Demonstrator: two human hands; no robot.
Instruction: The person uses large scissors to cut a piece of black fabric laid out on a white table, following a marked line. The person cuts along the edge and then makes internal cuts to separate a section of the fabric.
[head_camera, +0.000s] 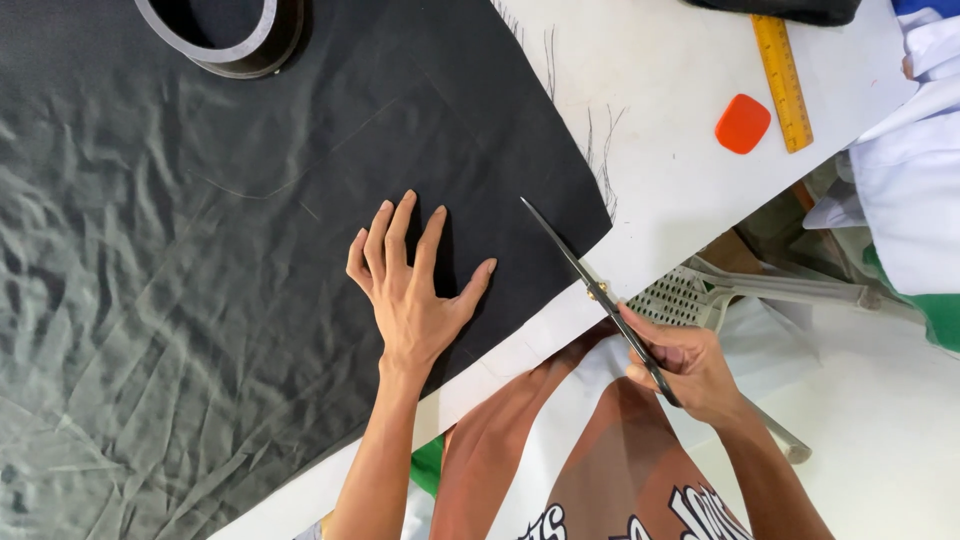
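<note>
Black cloth (200, 260) covers most of the frame's left and centre, laid over a white table (680, 90), creased w/ faint chalk lines toward the upper middle. Left hand (410, 290) lies flat on it, fingers spread, palm down near centre, pressing, not gripping anything. Right hand (685, 365), lower right, is clenched round the handles of a pair of scissors (600, 300); blades look closed or nearly so, tip pointing up-left at the cloth's lower-right edge, just beside it. Can't tell if the tip touches the cloth.

Doing the cut well, imo: keep the flat hand close to the cut line so the cloth can't creep, but thumb well off the blade path. Slide the lower blade along the table, long strokes, don't close fully at the tips. Follow the chalk mark, smooth creases first.

Elsewhere: a dark ring-shaped item (225, 35) upper left on the cloth, a yellow ruler (782, 80) and an orange-red chalk piece (743, 123) upper right, white garments (915, 170) at the right edge, a plastic chair (700, 295) below the table edge.
</note>
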